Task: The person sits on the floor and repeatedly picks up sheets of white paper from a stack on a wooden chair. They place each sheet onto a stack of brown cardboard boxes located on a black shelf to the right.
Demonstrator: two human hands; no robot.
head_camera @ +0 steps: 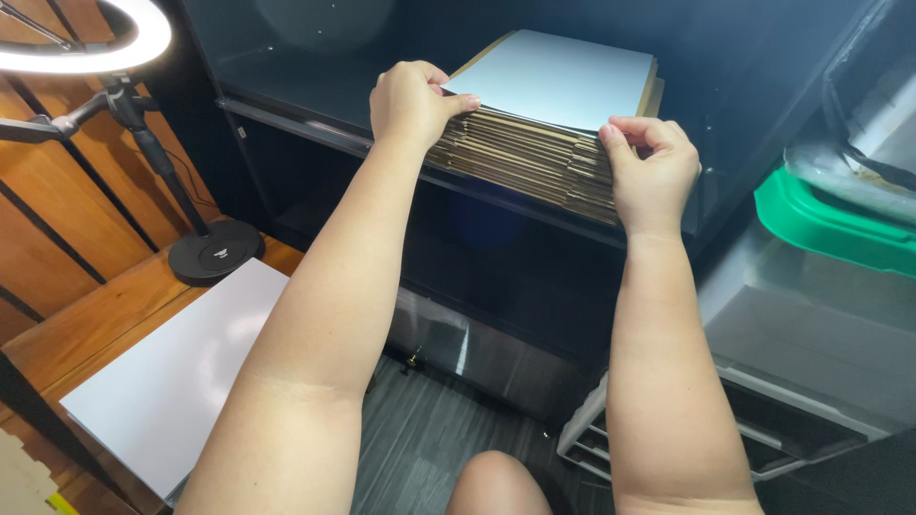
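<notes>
hands: left (412, 100), right (654, 172) | cardboard stack (534, 157) between, gripped

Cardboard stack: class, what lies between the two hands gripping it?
In the head view, only the stack's layered front edge spans between the left hand and right hand.

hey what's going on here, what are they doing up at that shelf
A person is reaching up with both bare hands to a stack of flat cardboard sheets on a dark shelf. The left hand grips the stack's left corner, thumb on the white top sheet. The right hand pinches the top layers at the near right corner. Below on the left, a white board lies on a wooden table beside a ring light stand. A green-lidded container sits at the right.
</notes>
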